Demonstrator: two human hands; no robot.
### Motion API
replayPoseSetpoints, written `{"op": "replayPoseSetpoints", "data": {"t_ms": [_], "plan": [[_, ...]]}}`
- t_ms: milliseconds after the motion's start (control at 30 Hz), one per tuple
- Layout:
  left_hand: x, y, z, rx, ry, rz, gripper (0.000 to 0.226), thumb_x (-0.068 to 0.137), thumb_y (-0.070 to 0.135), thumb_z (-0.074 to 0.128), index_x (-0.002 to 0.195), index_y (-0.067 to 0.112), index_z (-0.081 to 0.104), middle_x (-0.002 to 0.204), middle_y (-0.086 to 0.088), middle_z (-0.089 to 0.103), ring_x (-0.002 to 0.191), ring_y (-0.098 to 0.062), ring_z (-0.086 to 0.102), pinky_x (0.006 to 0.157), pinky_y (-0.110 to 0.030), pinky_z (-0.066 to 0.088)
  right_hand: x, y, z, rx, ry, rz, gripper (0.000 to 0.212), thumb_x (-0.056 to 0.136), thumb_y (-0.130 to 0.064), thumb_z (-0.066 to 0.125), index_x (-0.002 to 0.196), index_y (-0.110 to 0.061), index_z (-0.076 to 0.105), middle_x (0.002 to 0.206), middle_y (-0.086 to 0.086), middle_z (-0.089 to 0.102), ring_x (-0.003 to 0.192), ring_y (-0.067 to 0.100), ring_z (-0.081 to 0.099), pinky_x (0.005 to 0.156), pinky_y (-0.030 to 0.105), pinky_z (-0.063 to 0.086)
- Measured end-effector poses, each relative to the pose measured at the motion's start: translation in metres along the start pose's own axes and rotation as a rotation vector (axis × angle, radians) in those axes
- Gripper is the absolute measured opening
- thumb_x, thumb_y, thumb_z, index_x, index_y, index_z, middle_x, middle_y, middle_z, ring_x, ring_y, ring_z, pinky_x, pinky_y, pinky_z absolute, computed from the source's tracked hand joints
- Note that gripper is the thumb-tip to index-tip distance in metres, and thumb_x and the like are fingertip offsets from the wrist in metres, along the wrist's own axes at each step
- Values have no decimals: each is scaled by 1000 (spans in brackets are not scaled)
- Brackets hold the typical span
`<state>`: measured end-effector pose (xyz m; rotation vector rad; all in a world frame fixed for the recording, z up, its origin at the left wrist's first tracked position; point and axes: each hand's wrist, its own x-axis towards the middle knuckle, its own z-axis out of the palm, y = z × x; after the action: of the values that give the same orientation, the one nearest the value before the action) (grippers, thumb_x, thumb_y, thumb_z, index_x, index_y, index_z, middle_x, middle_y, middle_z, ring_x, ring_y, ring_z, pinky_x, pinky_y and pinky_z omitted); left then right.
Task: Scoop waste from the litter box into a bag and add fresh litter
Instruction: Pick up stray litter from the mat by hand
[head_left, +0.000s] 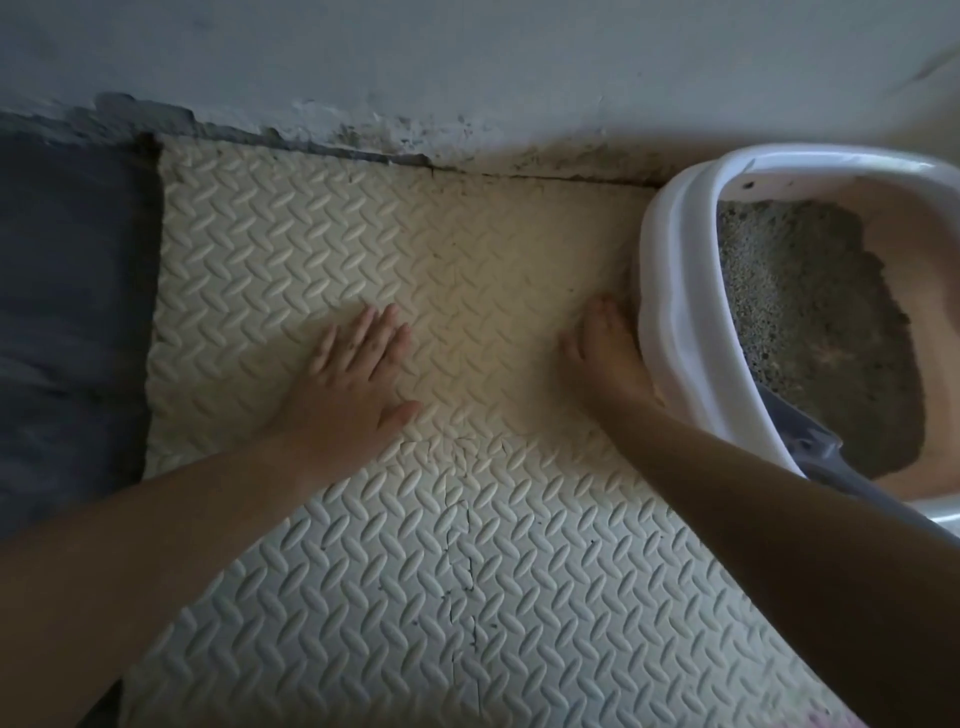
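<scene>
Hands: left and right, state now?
Left hand: open, flat on the foam mat.
Right hand: open, holding nothing, beside the litter box.

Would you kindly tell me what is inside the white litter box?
Inside the litter box lies grey litter, leaving its right side bare, and a grey scoop rests at the near rim. The rim and the frame edge hide the rest.

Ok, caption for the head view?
Left hand and right hand rest on cream foam mat beside white plastic litter box.
</scene>
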<state>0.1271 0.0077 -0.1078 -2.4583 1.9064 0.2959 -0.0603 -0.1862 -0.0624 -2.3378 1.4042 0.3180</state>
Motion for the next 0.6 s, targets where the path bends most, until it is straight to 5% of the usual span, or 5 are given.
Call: {"op": "replayPoseSetpoints", "data": {"t_ms": [300,600], "plan": [[10,-19,-6,24,1,-49,81,88,59,6,149,5,11,158,-10,7,146,-19,0,116,-36,-6,28,5,15,-141,49,-88,61,101,-34,20,152,-8,-1,160,10,-5,147,22,-7,119,39,-3],[7,-24,-6,13,-8,-9,75,91,55,12,149,8,17,158,-6,11,145,-17,2,116,-35,-6,-4,-10,25,-167,-19,-237,59,103,-36,17,151,-11,-4,159,4,-12,146,15,-13,118,30,-5]]}}
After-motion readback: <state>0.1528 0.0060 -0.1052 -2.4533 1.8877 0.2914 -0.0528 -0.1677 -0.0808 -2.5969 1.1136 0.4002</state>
